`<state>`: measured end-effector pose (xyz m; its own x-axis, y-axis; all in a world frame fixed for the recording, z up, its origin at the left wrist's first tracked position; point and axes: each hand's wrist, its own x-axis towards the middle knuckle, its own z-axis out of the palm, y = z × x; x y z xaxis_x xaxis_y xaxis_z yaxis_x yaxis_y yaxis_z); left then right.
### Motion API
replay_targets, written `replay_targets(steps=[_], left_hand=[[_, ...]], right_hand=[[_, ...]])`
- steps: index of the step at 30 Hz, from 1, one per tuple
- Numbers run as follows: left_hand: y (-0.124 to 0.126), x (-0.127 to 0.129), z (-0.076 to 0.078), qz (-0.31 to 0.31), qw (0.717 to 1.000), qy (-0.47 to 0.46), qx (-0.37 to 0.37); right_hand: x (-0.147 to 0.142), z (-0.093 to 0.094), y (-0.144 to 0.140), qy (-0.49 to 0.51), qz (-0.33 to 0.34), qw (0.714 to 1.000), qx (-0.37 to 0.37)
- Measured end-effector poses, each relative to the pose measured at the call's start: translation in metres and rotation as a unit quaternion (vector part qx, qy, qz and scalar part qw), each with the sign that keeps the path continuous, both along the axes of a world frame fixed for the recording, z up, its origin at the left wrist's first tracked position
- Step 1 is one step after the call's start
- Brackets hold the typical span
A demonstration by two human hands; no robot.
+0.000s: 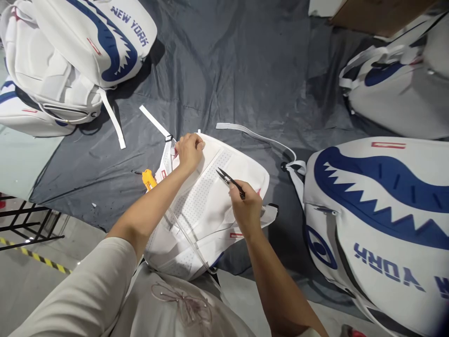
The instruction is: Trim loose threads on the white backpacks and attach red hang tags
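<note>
White backpack lies back-panel up in the middle of the counter, on a dark grey cloth near the person's edge. The left hand presses down on its far left corner, fingers curled over the fabric beside a strap buckle. The right hand rests on the bag's right side and is closed around one pair of small black thread snips, blades pointing far and left over the perforated panel. Two loose white straps run out from the bag: one toward the far left, one curving right. Just left of the bag sits one small yellow tool.

Around it I count four more bags of the same white-and-blue shark-mouth kind: two piled at the far left, the top one reading "NEW YORK", one at the far right, and one large one close at the near right, its lettering upside down.
</note>
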<state>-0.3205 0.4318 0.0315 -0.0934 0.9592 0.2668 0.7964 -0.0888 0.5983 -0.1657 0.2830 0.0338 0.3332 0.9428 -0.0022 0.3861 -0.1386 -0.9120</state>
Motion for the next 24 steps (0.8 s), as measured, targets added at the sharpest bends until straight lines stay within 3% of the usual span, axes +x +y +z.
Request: replay_targets(steps=[8,18,24], left_hand=[[0.002,-0.001,-0.007,-0.031,0.995,-0.083,0.046],[0.001,-0.003,-0.008,-0.048,0.995,-0.073,0.052],[0.001,0.000,-0.005,-0.049,0.997,-0.048,0.041]], right_hand=[[0.003,0.003,0.032,-0.079,0.026,0.988,0.130],[0.009,-0.012,0.048,0.040,0.021,0.996,0.079],[0.009,-0.011,0.056,0.004,0.015,0.998,0.066]])
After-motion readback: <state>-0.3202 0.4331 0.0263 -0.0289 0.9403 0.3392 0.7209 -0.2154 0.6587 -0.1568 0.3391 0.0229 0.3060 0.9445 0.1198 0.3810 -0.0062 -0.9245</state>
